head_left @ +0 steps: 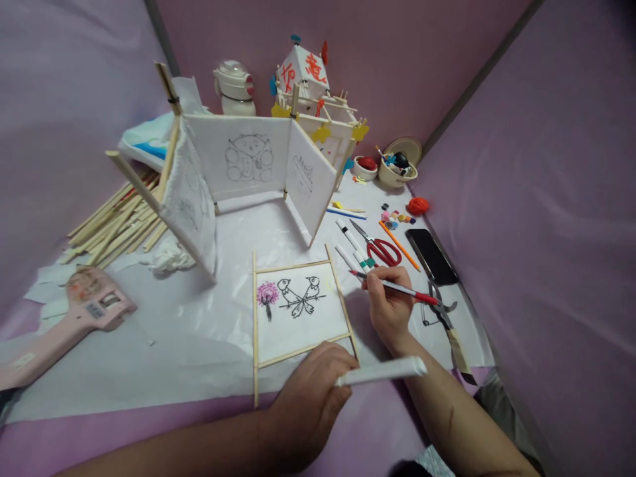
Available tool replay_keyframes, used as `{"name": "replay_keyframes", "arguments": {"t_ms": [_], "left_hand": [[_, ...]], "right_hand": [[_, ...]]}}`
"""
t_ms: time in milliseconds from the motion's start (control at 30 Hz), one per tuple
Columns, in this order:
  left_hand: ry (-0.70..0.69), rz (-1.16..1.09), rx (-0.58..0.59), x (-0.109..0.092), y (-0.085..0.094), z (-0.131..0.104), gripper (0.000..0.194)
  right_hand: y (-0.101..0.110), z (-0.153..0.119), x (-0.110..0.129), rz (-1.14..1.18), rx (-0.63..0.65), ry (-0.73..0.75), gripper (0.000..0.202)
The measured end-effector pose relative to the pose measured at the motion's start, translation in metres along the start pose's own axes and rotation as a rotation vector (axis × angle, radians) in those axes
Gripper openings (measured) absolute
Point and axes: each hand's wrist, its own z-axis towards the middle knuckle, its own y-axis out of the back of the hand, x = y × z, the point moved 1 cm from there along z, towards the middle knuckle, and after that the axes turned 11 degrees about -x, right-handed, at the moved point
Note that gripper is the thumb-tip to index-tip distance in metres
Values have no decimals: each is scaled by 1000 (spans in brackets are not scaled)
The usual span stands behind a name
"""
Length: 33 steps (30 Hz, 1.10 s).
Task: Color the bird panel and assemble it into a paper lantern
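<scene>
With fingers of right hand (391,310), pinching red pen (410,291); with curled fingers of left hand (313,401), gripping white marker (385,371) near one end. Just beyond left hand: framed drawing (298,334), flat at centre. Farther right: scissors (371,241). Far side: three-panel screen (248,182).

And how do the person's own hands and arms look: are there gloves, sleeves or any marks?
The bare left hand and bare right hand wear no gloves, and no ring or watch shows. The left forearm and right forearm have no sleeves in view. The latter bears a short, thin, dark line; what made it, I cannot tell.
</scene>
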Motion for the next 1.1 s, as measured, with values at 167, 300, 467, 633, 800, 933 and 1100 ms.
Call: {"name": "replay_keyframes", "arguments": {"t_ms": [167,300,467,633,800,933,1100], "left_hand": [[524,-197,-51,-3,1,-1,39],[609,-286,-74,-7,0,3,41],[611,-288,-102,-5,0,8,38],[588,-184,-29,1,2,3,33],[537,-109,26,-2,4,6,29],[530,-107,21,-6,5,8,29],[523,-126,35,-2,2,5,32]], "right_hand": [[16,5,18,75,-141,-54,8],[22,2,28,241,-90,-85,6],[20,0,34,422,50,-297,31],[27,16,17,-33,-24,-3,8],[41,38,-23,-608,306,284,31],[48,43,-36,-823,355,241,50],[48,32,14,-313,558,-78,42]]}}
